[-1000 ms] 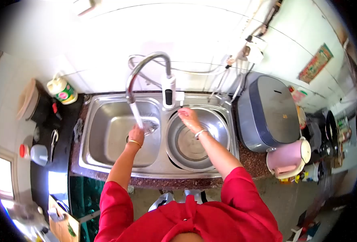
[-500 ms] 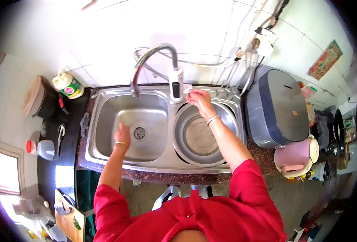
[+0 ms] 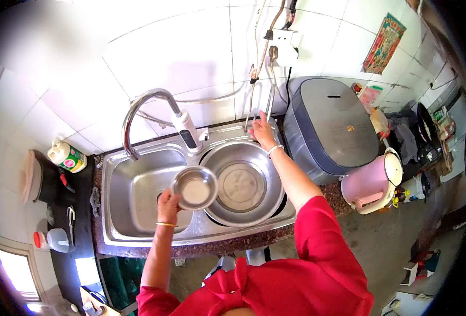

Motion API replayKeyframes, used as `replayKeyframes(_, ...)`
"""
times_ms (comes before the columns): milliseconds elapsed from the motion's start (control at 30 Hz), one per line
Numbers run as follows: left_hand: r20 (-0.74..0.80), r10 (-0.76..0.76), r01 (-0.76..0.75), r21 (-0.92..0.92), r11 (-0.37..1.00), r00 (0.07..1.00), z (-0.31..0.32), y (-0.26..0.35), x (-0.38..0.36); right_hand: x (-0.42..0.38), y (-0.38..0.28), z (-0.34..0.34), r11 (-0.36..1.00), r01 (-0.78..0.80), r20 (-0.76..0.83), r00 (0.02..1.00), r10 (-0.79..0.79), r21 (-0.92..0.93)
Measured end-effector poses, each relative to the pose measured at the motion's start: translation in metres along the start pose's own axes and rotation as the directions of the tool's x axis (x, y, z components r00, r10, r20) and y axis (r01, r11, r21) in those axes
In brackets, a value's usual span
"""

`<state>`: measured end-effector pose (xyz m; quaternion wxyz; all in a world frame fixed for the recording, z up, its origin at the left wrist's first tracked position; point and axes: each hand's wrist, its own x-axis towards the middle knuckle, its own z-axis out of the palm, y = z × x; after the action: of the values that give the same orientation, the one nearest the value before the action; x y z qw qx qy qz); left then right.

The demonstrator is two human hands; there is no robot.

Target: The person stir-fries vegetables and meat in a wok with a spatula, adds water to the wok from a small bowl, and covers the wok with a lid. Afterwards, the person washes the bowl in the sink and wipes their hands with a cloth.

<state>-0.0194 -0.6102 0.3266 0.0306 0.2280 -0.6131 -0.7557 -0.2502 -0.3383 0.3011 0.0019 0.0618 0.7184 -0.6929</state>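
My left hand (image 3: 167, 207) grips a small round metal bowl (image 3: 195, 188) by its left edge. The bowl is tilted toward me and held above the divider of the double sink (image 3: 138, 239), overlapping the rim of a large metal basin (image 3: 267, 197). That basin sits in the right compartment, with whitish, cloudy contents at its bottom. Beyond it, my right hand (image 3: 263, 134) reaches to the sink's back right corner, fingers apart, close beside a thin upright metal pipe (image 3: 271, 100). The curved faucet (image 3: 133, 118) with its white body stands behind the divider.
A large grey appliance (image 3: 328, 126) stands right of the sink, with a pink kettle (image 3: 372, 184) in front of it. To the left are a white detergent bottle (image 3: 67, 157), scissors (image 3: 71, 224) and a red-capped container (image 3: 51, 240). Cables and a socket (image 3: 284, 47) are on the wall.
My left hand has gone from the left compartment's bottom to above the divider and now holds the bowl. My right hand has moved from beside the faucet to the back right corner. The view has shifted right.
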Motion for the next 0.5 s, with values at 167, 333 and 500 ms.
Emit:
replayKeyframes(167, 0.201, 0.016, 0.010, -0.127, 0.992, 0.979, 0.086, 0.024, 0.019, 0.029, 0.039, -0.010, 0.931, 0.279, 0.104, 0.960, -0.261, -0.235)
replayKeyframes(333, 0.292, 0.048, 0.001, -0.166, 0.986, 0.955, 0.154, 0.031, 0.035, -0.027, 0.035, -0.019, 0.815, 0.549, 0.243, 0.830, -0.503, -0.188)
replayKeyframes(500, 0.306, 0.000, 0.058, -0.179, 0.982, 0.952, 0.170, 0.021, 0.045, -0.028, 0.040, -0.031, 0.913, 0.382, 0.310, 0.893, -0.325, -0.143)
